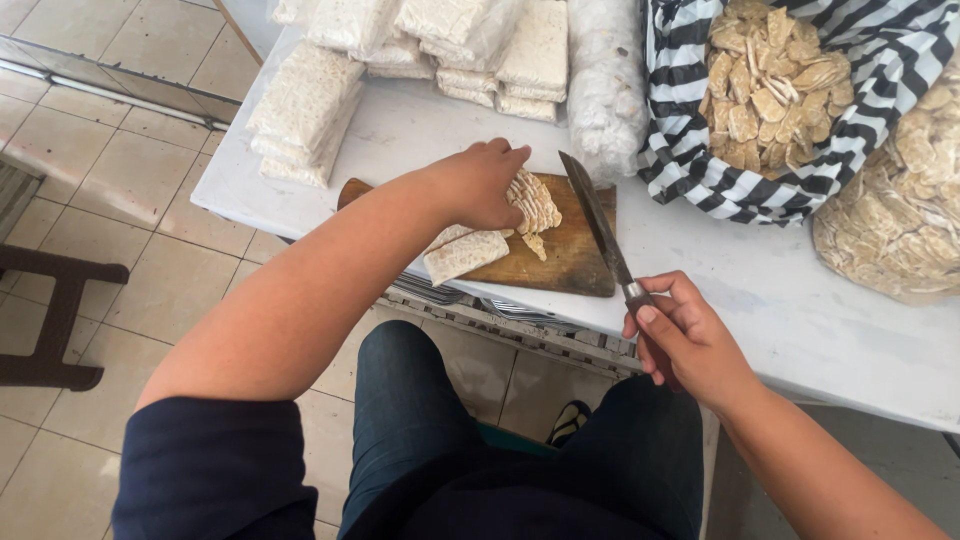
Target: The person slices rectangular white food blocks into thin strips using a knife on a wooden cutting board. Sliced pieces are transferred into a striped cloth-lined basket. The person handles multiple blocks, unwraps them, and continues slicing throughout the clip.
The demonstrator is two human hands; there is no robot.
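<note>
Matt brown wood for the cutting board point(572, 255), worn and scratched. Dull grey metal on the knife point(598, 225) blade, dark handle. Pale, grainy, rough-faced block point(466, 254) and slices point(535, 200). Glossy clear plastic around the stacked blocks point(305, 110). Striped black-and-white cloth bag point(690, 150). Smooth, matt white surface point(800, 310).

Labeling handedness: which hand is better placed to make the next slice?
Likely right: the right hand grips the knife, blade over the cutting board. The left hand rests on the sliced tempeh block.
</note>
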